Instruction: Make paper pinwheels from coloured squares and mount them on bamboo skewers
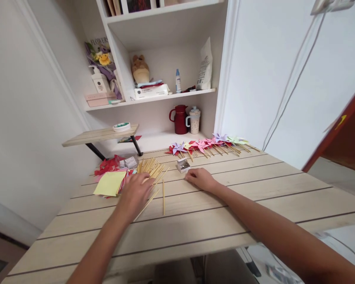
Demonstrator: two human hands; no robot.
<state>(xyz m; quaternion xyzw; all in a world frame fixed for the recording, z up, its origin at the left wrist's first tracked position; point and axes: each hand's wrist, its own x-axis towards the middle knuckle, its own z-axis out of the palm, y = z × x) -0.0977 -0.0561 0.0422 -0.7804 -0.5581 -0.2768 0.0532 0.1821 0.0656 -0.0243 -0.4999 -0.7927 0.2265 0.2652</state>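
My left hand [137, 192] is over the near left edge of a heap of thin wooden sticks [152, 167], its fingers apart and bent down toward them; the fingertips are partly hidden. Beside it lies a stack of coloured paper squares with a yellow sheet [110, 183] on top. My right hand [201, 179] rests on the table with its fingers curled under, right by a small open white box [183, 165] of tiny metal pieces. What those fingers hold, if anything, is hidden. One loose stick [163, 199] lies between the hands.
Several finished paper pinwheels [200, 146] on sticks line the table's back edge. Red paper pieces [109, 164] and a clear packet [129, 162] lie at the left, near a raised wooden stand [103, 135]. A red jug [181, 120] and a lidded cup [194, 120] stand behind.
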